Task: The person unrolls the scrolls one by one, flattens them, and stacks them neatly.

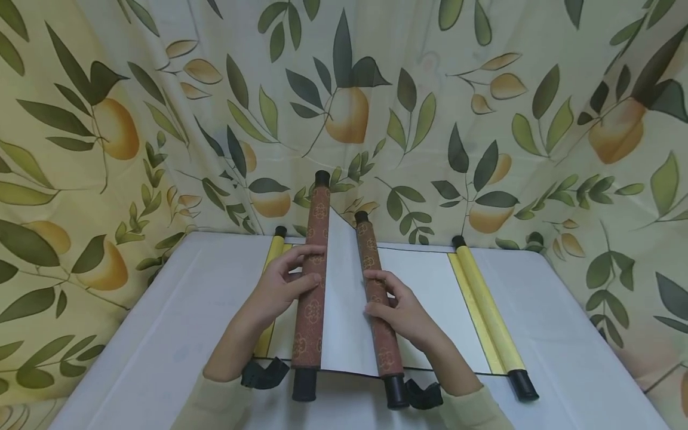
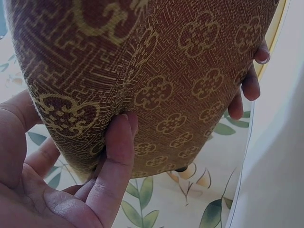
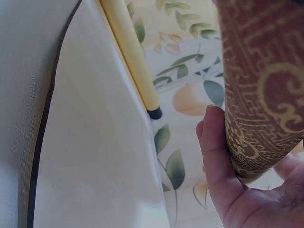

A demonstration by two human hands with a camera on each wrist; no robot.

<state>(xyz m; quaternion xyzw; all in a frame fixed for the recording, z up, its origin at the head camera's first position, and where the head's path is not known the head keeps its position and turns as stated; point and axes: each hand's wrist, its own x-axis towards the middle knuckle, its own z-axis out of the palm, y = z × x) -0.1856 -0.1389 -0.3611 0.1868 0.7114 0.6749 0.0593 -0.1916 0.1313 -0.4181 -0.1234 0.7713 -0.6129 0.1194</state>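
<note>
Gripping brown scroll [image 1: 344,292]: left hand [image 1: 279,289], right hand [image 1: 400,310] fingers curled on rollers; only head view shows yellow scroll [image 1: 486,310] whole.

You're at a makeshift recording booth: leaf-and-fruit printed curtain [image 1: 484,107] wraps closely around a white-covered bench [image 1: 580,334].

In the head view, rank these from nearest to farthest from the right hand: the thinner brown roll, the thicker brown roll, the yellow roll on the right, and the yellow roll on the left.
1. Thinner brown roll: gripped by the right hand.
2. Thicker brown roll: just left, across the white sheet.
3. Right yellow roll: off to the right.
4. Left yellow roll: far left, beyond the left hand.
</note>
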